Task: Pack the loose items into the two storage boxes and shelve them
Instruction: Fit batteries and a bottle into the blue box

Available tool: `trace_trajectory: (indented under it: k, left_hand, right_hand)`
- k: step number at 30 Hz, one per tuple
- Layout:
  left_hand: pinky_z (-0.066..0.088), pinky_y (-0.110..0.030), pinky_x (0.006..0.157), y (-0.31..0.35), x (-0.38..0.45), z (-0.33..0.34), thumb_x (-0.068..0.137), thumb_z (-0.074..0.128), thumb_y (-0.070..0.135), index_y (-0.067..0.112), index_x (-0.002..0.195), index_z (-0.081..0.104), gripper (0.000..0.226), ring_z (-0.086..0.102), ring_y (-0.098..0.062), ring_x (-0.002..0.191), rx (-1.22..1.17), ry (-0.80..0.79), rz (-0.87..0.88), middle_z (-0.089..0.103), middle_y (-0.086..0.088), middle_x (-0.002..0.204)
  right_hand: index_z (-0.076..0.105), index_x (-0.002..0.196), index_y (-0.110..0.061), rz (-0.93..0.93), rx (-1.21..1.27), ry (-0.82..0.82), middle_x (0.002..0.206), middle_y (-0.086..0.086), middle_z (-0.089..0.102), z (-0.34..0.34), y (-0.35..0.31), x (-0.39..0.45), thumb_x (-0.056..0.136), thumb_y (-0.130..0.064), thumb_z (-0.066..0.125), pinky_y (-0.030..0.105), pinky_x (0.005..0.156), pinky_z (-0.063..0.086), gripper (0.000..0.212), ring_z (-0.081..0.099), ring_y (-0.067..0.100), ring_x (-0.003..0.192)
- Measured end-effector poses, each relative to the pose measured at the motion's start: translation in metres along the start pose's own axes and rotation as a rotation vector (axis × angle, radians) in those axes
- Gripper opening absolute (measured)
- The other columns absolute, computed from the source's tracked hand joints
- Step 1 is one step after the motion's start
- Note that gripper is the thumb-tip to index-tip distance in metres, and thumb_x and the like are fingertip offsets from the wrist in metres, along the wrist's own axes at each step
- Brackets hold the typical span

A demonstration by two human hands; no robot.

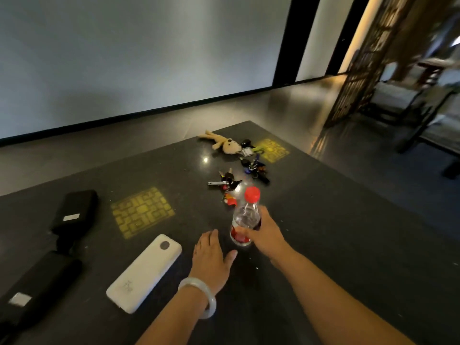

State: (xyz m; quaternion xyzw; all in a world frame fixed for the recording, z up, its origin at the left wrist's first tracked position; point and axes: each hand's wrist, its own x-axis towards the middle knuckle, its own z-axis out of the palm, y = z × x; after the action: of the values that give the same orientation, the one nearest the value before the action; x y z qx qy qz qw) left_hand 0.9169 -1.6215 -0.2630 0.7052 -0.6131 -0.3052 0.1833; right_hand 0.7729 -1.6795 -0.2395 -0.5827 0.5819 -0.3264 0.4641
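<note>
My right hand grips a clear plastic bottle with a red cap and red label, standing upright on the dark table. Just left of the bottle, my left hand lies flat on the table with fingers straight and holds nothing. A white power bank lies left of that hand. Beyond the bottle lie a small red figure, a bunch of keys with black charms, a second key bunch and a beige plush toy.
Two black pouches with grey labels lie at the table's left side. Yellow patterned squares are set in the tabletop. A wooden lattice screen and chairs stand at the right. No storage boxes are in view.
</note>
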Motion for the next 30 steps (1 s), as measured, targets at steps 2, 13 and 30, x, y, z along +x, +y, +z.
trace_trajectory:
  k: [2,13,30]
  left_hand:
    - [0.025,-0.036,0.116,0.015,-0.013,-0.003,0.091,0.060,0.042,0.020,0.152,0.013,0.080,0.019,-0.018,0.145,-0.159,-0.042,0.083,0.016,-0.001,0.158]
    - [0.041,-0.019,0.093,0.108,-0.090,0.032,0.088,0.059,0.051,0.036,0.125,0.044,0.043,0.053,-0.003,0.111,-0.409,-0.330,0.380,0.055,0.011,0.121]
    - [0.046,-0.052,0.098,0.273,-0.322,0.160,0.071,0.073,0.060,0.028,0.108,0.070,0.049,0.067,-0.025,0.105,-0.949,-0.842,0.320,0.072,-0.006,0.110]
  right_hand:
    - [0.044,0.124,-0.036,0.035,-0.007,0.017,0.107,-0.021,0.055,-0.012,0.006,-0.031,0.074,-0.026,0.079,0.021,0.085,0.039,0.062,0.052,0.000,0.101]
    - [0.048,0.097,-0.056,0.089,-0.154,0.264,0.092,-0.032,0.062,-0.070,0.043,-0.177,0.073,-0.028,0.077,0.005,0.061,0.047,0.047,0.055,-0.022,0.088]
    - [0.040,0.120,-0.051,0.124,-0.437,0.702,0.114,-0.033,0.046,-0.251,0.084,-0.492,0.067,-0.050,0.077,0.023,0.097,0.039,0.065,0.041,-0.006,0.112]
